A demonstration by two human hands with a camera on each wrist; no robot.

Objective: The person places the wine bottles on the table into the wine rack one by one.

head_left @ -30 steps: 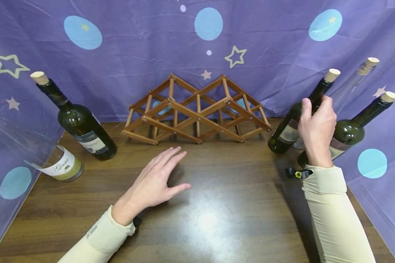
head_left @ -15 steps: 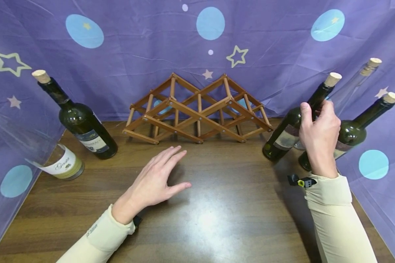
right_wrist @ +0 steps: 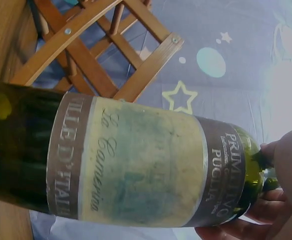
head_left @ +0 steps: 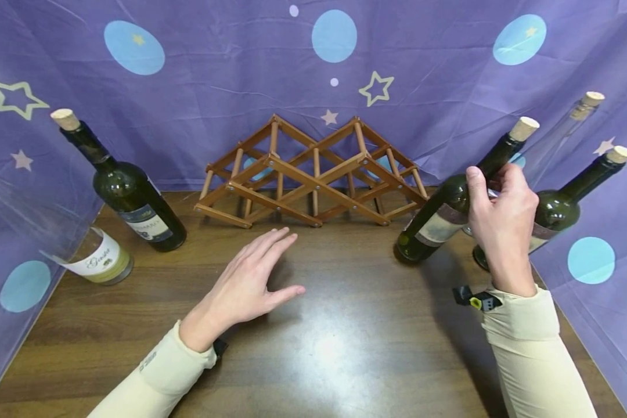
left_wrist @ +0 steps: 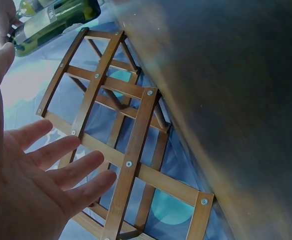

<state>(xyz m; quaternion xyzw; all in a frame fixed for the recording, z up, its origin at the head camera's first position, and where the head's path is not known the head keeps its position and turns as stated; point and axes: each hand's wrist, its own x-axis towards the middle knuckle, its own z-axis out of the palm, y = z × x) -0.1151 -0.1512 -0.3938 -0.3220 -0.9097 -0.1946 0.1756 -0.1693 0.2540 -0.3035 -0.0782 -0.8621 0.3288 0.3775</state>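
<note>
My right hand [head_left: 504,223] grips a dark green wine bottle [head_left: 439,217] round its shoulder and lower neck. The bottle leans, cork up to the right and base toward the rack; its cream and brown label [right_wrist: 146,160] fills much of the right wrist view. In front of the wooden lattice wine rack [head_left: 313,186], my left hand [head_left: 245,278] is held over the table with fingers extended and thumb spread, holding nothing. In the left wrist view the fingers [left_wrist: 76,175] overlap the rack's bars.
Behind the right hand stand a clear corked bottle [head_left: 559,136] and another green bottle [head_left: 556,209]. On the left are a green bottle [head_left: 136,200] and a clear bottle with a white label [head_left: 99,258]. A purple patterned cloth [head_left: 214,69] surrounds the wooden table [head_left: 345,325].
My right hand has drawn the wine bottle slightly toward me, and its base has swung left, so the bottle tilts more. The left hand stays nearly still.
</note>
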